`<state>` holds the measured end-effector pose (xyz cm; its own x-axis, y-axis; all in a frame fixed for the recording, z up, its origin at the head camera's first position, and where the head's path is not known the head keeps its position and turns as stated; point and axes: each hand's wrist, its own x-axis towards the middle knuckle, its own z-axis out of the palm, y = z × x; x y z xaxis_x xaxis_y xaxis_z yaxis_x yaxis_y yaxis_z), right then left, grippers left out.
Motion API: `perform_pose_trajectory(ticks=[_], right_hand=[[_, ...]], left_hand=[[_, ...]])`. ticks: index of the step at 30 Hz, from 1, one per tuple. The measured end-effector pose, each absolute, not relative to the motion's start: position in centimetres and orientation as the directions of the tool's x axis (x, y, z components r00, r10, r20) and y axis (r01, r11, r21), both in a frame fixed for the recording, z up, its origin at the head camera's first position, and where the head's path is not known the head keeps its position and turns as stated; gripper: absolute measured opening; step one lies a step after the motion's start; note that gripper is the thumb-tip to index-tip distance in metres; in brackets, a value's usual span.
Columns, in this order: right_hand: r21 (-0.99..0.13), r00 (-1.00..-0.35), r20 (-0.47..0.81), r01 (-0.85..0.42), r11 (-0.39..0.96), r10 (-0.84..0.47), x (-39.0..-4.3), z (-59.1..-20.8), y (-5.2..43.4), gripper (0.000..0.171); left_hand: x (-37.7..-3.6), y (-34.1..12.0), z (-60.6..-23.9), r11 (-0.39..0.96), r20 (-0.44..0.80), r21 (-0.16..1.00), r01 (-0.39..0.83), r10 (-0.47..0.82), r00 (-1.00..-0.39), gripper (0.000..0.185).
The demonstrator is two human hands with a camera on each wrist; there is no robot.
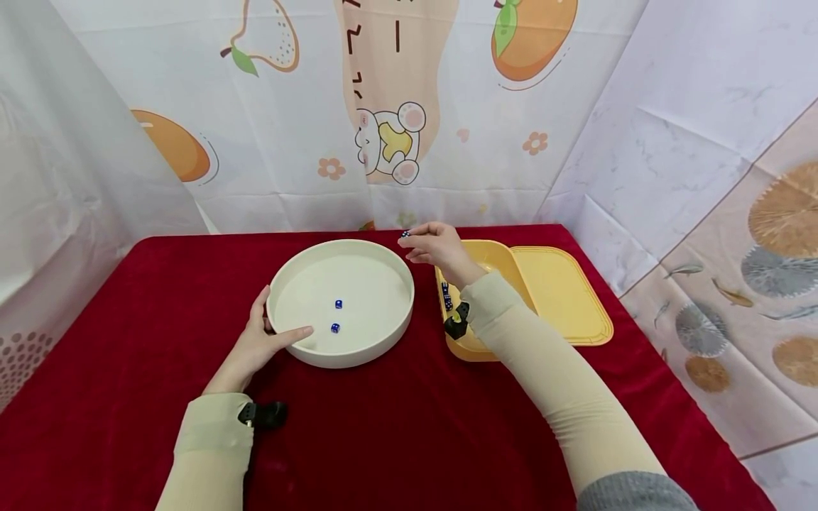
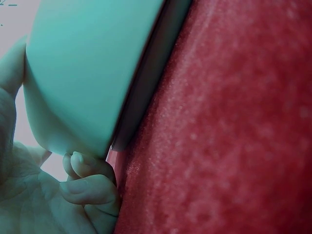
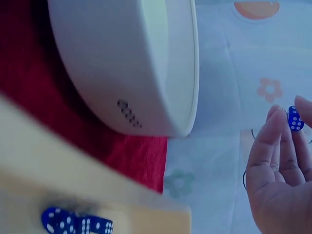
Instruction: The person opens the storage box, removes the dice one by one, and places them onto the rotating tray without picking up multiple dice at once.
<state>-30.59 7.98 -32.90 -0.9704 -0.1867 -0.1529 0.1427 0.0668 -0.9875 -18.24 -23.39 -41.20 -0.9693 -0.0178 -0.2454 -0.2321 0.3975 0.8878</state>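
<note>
My left hand [image 1: 258, 351] grips the near left side of a round white tray [image 1: 377, 298], its thumb over the rim and its fingers against the outer wall. Two blue dice, one die [image 1: 339, 304] farther back and another die [image 1: 335, 328] nearer, lie apart on the tray floor. Just beyond the tray's right rim, my right hand [image 1: 439, 250] is raised and pinches a blue die [image 3: 295, 118] with white dots between thumb and fingertips. Below that hand stands a yellow box [image 1: 492, 250] holding several blue dice [image 3: 63, 220] along its left side; my right forearm hides part of it.
A yellow lid [image 1: 565, 298] lies flat against the box's right side. Dark red cloth [image 1: 383, 440] covers the table. A printed curtain [image 1: 287, 128] hangs behind the table's back edge, and a patterned sheet [image 1: 722, 234] hangs at the right.
</note>
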Motion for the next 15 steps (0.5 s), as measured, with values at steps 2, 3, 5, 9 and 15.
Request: perform_pose_trajectory(ticks=[2, 3, 5, 9, 15], right_hand=[[-0.988, -0.969, -0.152, 0.145, 0.051, -0.194, -30.5, -33.0, 7.6, 0.014], [-0.988, -0.968, -0.151, 0.145, 0.045, -0.198, -30.4, -33.0, 7.5, 0.013], [-0.989, -0.967, -0.15, 0.146, 0.033, -0.206, -30.3, -33.1, 7.2, 0.013], [-0.987, -0.962, -0.158, 0.153, 0.037, -0.222, -29.9, -33.3, 6.4, 0.013], [-0.98, -0.949, -0.196, 0.181, 0.081, -0.249, -29.4, -33.5, 4.8, 0.016]], left_hand=[[-18.2, -23.4, -41.2, 0.394, -0.246, 0.889, -0.233, -0.017, -0.969, 0.124], [-18.2, -23.3, -41.2, 0.393, -0.245, 0.89, -0.232, -0.017, -0.969, 0.124], [-18.2, -23.3, -41.2, 0.392, -0.243, 0.891, -0.229, -0.016, -0.97, 0.124], [-18.2, -23.4, -41.3, 0.39, -0.24, 0.893, -0.226, -0.014, -0.971, 0.124], [-18.3, -23.5, -41.3, 0.386, -0.241, 0.894, -0.227, -0.011, -0.97, 0.124]])
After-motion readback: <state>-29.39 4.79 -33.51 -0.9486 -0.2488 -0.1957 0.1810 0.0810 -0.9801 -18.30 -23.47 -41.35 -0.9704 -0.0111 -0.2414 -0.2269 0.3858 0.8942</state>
